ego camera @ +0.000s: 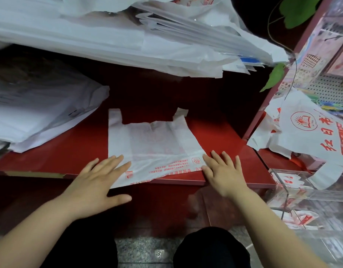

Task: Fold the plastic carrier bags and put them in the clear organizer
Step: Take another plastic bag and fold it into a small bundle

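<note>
A white plastic carrier bag (153, 146) with red print lies flat on the red shelf (230, 151), handles pointing away from me and its bottom edge hanging slightly over the shelf's front. My left hand (97, 182) rests flat, fingers spread, on the bag's near left corner. My right hand (223, 171) presses flat on the near right corner. Neither hand grips anything. The clear organizer (310, 202) stands at the lower right, with folded printed bags showing inside it.
A loose heap of white bags with red print (310, 134) sits on the shelf to the right. Large stacks of white bags (108, 35) hang over the back, and another stack (37, 113) lies at the left. Green leaves (275, 76) dangle at the upper right.
</note>
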The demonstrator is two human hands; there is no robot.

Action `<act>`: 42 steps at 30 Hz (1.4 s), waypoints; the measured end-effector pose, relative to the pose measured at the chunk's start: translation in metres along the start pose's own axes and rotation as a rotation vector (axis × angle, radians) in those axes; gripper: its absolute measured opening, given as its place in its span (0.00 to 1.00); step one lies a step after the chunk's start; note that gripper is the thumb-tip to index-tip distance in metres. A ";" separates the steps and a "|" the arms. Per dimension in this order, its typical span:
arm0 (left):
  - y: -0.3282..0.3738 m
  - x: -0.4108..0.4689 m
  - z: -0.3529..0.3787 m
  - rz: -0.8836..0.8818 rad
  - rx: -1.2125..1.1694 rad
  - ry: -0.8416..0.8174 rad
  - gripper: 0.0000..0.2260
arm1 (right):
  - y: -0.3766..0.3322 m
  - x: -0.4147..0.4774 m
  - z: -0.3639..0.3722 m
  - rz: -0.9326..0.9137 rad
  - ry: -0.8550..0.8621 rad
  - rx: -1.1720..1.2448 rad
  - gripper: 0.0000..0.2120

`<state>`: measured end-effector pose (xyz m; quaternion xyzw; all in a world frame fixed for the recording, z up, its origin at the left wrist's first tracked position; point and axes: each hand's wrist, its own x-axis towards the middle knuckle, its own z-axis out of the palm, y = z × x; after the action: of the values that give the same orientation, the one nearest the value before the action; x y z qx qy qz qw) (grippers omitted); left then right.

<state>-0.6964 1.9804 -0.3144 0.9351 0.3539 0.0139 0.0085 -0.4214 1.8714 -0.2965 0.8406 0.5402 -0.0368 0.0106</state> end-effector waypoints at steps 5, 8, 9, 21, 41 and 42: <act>0.008 -0.011 0.021 0.005 0.034 0.333 0.32 | -0.032 0.020 -0.002 -0.106 0.378 0.014 0.26; 0.024 -0.003 0.015 -0.022 0.123 0.457 0.20 | -0.063 0.000 0.013 -0.410 0.537 0.130 0.27; 0.030 0.001 0.014 -0.020 0.127 0.470 0.17 | -0.070 -0.009 0.021 -0.493 0.521 0.152 0.27; 0.056 0.019 0.029 0.103 -0.063 0.687 0.16 | -0.031 -0.019 0.043 -0.524 0.493 0.496 0.16; -0.055 0.031 -0.063 -0.569 -0.635 0.104 0.06 | -0.028 0.028 -0.003 0.151 0.150 1.007 0.12; -0.057 0.032 -0.061 -0.602 -0.580 0.077 0.08 | -0.030 0.032 -0.003 0.179 0.129 0.974 0.11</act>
<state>-0.7116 2.0445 -0.2546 0.7475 0.5930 0.1447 0.2620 -0.4350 1.9134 -0.2953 0.7915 0.3857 -0.2317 -0.4136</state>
